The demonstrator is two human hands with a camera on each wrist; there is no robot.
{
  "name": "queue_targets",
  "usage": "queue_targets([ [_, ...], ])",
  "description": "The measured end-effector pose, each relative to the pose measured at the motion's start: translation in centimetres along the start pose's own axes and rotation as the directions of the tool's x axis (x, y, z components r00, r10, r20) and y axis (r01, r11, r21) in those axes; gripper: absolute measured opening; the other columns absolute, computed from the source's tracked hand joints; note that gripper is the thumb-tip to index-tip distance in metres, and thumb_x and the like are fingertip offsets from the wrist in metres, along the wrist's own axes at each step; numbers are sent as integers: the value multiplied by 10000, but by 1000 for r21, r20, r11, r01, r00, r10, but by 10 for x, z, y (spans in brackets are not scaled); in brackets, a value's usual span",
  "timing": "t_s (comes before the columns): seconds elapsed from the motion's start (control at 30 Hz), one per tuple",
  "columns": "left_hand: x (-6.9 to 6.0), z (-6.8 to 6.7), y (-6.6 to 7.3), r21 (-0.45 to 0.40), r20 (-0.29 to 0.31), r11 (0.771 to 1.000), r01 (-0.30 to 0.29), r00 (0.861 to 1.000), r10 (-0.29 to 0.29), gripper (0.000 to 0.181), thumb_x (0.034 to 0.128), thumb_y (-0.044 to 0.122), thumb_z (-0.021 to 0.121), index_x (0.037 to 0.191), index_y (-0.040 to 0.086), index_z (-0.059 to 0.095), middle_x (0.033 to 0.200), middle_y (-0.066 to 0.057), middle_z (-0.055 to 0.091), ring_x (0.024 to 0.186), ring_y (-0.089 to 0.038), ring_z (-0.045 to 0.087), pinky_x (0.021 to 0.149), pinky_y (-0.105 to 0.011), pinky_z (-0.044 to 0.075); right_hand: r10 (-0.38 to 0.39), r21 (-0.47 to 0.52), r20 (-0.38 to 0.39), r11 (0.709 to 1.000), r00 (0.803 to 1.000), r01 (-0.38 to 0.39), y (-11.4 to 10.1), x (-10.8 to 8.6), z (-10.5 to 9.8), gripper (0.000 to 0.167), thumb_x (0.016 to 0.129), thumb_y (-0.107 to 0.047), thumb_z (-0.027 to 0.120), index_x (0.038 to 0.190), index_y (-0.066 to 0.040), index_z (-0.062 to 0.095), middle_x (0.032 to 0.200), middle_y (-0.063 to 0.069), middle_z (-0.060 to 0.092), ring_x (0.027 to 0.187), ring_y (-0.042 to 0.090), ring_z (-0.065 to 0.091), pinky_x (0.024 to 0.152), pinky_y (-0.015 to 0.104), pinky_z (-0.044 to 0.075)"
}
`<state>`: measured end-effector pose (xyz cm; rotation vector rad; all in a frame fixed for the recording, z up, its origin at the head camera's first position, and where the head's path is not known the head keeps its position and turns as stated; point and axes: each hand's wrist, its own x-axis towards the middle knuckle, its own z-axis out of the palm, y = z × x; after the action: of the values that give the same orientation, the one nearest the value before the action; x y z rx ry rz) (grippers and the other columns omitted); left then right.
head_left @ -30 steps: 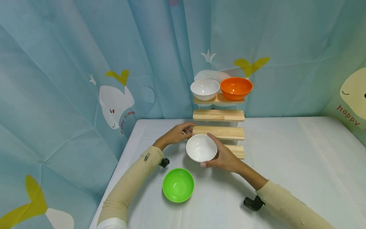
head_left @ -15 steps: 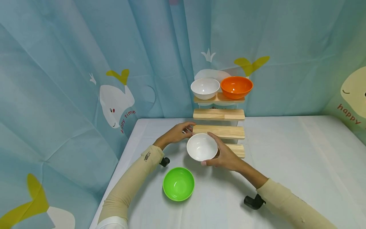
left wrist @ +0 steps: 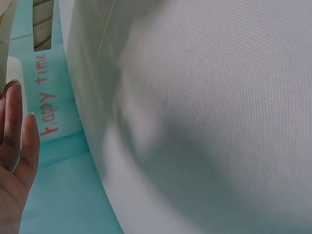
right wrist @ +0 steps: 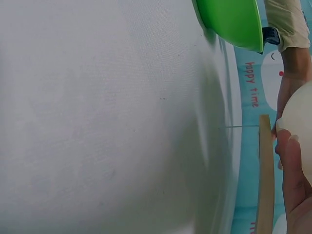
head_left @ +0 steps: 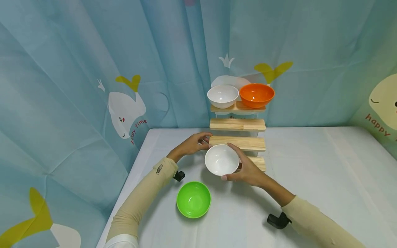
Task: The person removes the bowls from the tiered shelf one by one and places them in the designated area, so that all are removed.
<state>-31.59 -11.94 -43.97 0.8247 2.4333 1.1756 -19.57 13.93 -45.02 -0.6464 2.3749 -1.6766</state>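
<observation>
A white bowl (head_left: 221, 160) is tilted in front of the lower planks of a stepped wooden shelf rack (head_left: 237, 142). My right hand (head_left: 248, 171) grips this bowl by its right side, thumb below and fingers at the far rim. At the left end of the rack's third plank, my left hand (head_left: 193, 144) holds the edge between thumb and fingers. Some of its fingers are hidden behind the rack. The right wrist view catches the white bowl (right wrist: 302, 122) beside the end of a plank (right wrist: 265, 175).
Another white bowl (head_left: 222, 96) and an orange bowl (head_left: 256, 95) sit side by side on the top plank. A green bowl (head_left: 193, 200) stands on the white tabletop (head_left: 310, 165), nearer me. Blue printed curtain (head_left: 173, 69) surrounds the back and left.
The white bowl in my right hand has shifted slightly to the right. My left hand has stayed at the rack's left end.
</observation>
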Motion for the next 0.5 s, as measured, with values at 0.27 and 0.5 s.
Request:
queue_targets([
  [0.27,0,-1,0,-25,-3,1000,10,1000,-10,590,977,291,682,1507,144,465,1291,-113,614,1161,-251,605,974,-379,518,-33,-33,-6,999,999,33,0,-7,-7,1150,722,-209,924,1610,-219,192,1599,191,246,1199,409,543,847,398,566],
  [0.5,-1,-1,1,-36,3,999,-23,1000,23,585,985,237,669,1507,74,461,1307,-143,605,1180,-267,589,980,-376,515,-43,-49,6,998,999,44,0,-18,-13,1144,728,-204,918,1612,-224,193,1596,189,249,1180,401,543,821,369,571],
])
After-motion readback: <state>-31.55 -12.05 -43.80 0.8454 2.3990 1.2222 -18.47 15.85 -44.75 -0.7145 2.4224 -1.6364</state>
